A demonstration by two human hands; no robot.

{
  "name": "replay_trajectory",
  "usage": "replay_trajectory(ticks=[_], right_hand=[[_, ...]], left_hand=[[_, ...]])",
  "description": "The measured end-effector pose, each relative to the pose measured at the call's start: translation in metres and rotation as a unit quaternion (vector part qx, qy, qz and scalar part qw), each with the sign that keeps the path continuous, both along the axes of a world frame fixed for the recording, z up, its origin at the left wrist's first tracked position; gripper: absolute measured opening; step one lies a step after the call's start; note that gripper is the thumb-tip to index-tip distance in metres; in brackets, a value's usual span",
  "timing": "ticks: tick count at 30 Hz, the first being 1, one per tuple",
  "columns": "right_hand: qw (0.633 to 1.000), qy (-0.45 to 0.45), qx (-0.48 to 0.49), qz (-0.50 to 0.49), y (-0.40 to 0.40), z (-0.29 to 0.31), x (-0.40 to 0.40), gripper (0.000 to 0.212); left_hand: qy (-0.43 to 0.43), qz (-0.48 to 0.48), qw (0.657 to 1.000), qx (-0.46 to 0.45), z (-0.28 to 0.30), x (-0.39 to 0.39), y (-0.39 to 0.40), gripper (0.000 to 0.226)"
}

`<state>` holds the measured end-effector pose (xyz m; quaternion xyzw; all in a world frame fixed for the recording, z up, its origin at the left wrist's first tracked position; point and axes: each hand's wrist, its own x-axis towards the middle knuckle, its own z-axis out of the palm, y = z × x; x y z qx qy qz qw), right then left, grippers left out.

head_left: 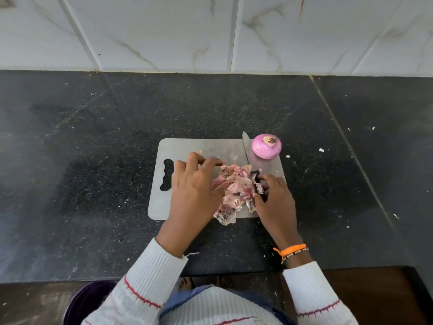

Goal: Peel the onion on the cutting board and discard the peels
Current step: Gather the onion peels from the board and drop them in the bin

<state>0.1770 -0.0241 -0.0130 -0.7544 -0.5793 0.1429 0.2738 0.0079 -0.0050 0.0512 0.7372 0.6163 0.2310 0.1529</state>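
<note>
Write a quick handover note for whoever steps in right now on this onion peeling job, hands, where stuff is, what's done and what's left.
Left hand: fingers spread over the left side of the peel pile, gathering it.
Right hand: grips the knife handle at the pile's right side; the blade lies flat on the board, pointing away.
Peeled onion: sits at the far right corner of the steel cutting board, apart from both hands.
Done: onion peeled, skins heaped at the board's near edge.
Left: discard the peels; a dark bin shows below the counter, near left.

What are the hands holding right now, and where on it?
The right hand grips the knife by its handle. The left hand rests curled against the peels; a grip isn't clear.
</note>
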Motion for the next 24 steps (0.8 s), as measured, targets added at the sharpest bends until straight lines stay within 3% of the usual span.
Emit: replay_trajectory(ticks=[5,9,13,16,20,24], right_hand=[[1.0,0.01,-0.001,0.005,-0.001,0.007,-0.004,0.036],[0.997,0.052,-0.014,0.052,-0.002,0.009,-0.021,0.029],[0.994,0.079,-0.008,0.077,0.002,0.015,-0.032,0.031],[0.985,0.154,-0.042,0.064,0.001,0.018,-0.026,0.026],[0.954,0.295,-0.055,0.022,-0.005,0.024,-0.015,0.017],[0.962,0.272,-0.01,0.002,-0.023,0.027,0.0,0.022]], left_hand=[[0.124,0.011,0.984,-0.127,-0.008,-0.019,0.002,0.081],[0.102,-0.017,0.975,-0.198,-0.019,-0.023,0.001,0.09],[0.074,-0.05,0.974,-0.209,-0.021,-0.019,-0.003,0.108],[0.088,-0.078,0.973,-0.199,-0.021,-0.012,-0.008,0.121],[0.123,-0.096,0.976,-0.154,-0.03,-0.003,-0.014,0.116],[0.12,-0.079,0.98,-0.136,-0.04,-0.001,-0.013,0.102]])
